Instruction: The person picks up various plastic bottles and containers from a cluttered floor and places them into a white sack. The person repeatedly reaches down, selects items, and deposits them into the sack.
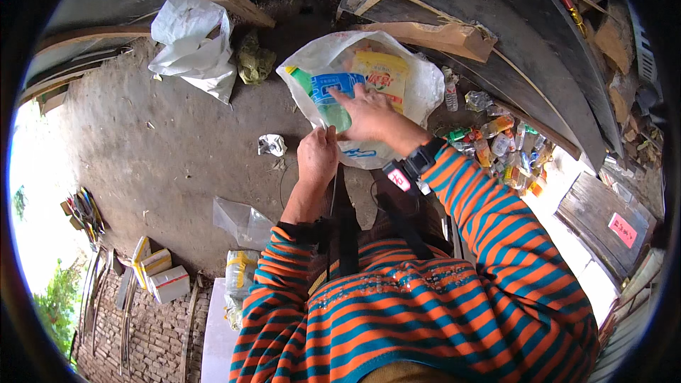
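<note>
A large white plastic sack [425,77] stands open-mouthed in front of me. My left hand [318,154] is closed on the near left edge of its rim. My right hand [367,111] reaches over the mouth with fingers spread against a green plastic bottle [334,113] with a blue label. Whether the fingers grip the bottle or only press on it is hard to tell. Beside the bottle, inside the sack, lies a yellow printed package [380,69]. The lower contents of the sack are hidden.
Another white sack [194,48] and a crumpled olive bag [255,58] lie at upper left. Many plastic bottles [497,126] are heaped at right beside dark boards [479,5]. A wooden beam [457,37] lies behind the sack. Crumpled packaging [272,144] and clear plastic [242,223] are on the floor.
</note>
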